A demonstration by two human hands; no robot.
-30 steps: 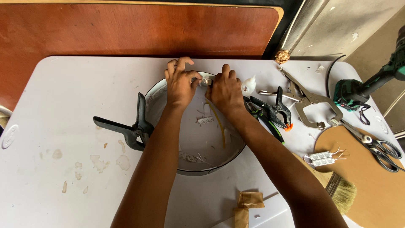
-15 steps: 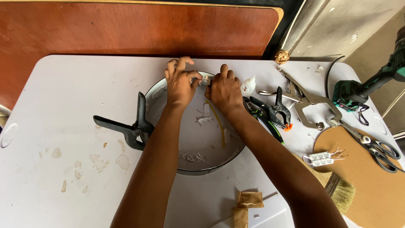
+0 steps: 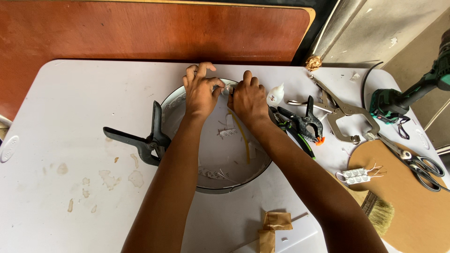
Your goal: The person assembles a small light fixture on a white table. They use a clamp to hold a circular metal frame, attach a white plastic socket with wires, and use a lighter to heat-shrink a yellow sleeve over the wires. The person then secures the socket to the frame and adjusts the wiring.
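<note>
White table [image 3: 70,117], round tray [image 3: 234,187] flat, hands [image 3: 201,93] pinching far rim

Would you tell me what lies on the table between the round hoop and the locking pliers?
In the head view, a black spring clamp with orange tips lies between the round hoop and the locking pliers.

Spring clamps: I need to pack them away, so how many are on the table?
2. One black spring clamp grips the round tray's left rim; another lies right of the right hand. Arms may hide more.
</note>
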